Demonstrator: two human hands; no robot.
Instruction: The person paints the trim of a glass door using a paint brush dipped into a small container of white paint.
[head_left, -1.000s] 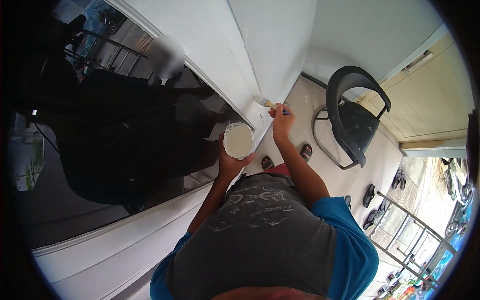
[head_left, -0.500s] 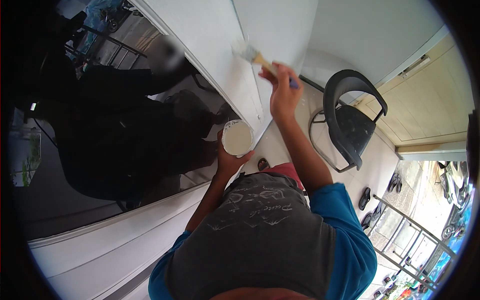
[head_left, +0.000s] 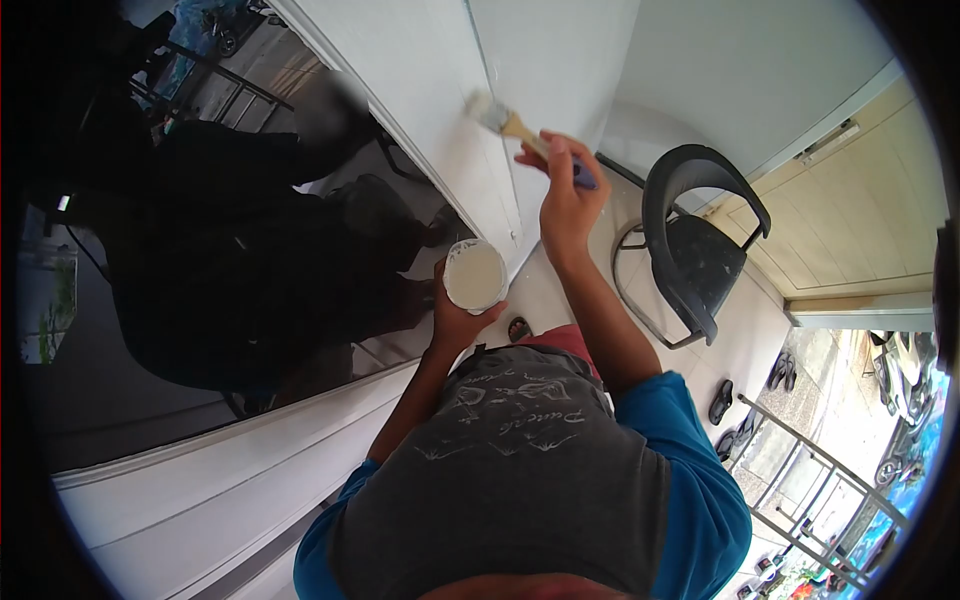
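From my end of the link, the far left is glass (head_left: 150,425), dark and glossy, mirroring a figure and the street in smooth, warped patches. A white frame (head_left: 335,65) edges it, its ridges long and straight. Against the glass's lower right corner, as seen from above, I find the left hand (head_left: 460,325) wrapped round a cup (head_left: 457,256). Fingers pass round one side and the thumb the other, presumably so the mouth points up and nothing spills. The cup is round, its rim streaked and crusted with white; inside lies a smooth, pale liquid, which I take for paint.

Next comes the brush (head_left: 527,135), up and right of the cup, its pale bristles over the white panel (head_left: 425,75); whether they touch it I cannot tell. The handle is light, like wood, with a bluish end. The right hand (head_left: 570,200) pinches that handle between thumb and fingers well behind the bristles, likely for a loose, steerable tip.

Further right I see a chair (head_left: 705,262), black, with a curved back and a speckled seat, then dark sandals (head_left: 721,401) on pale tile, and a cream door (head_left: 850,200) with flat grooved boards.
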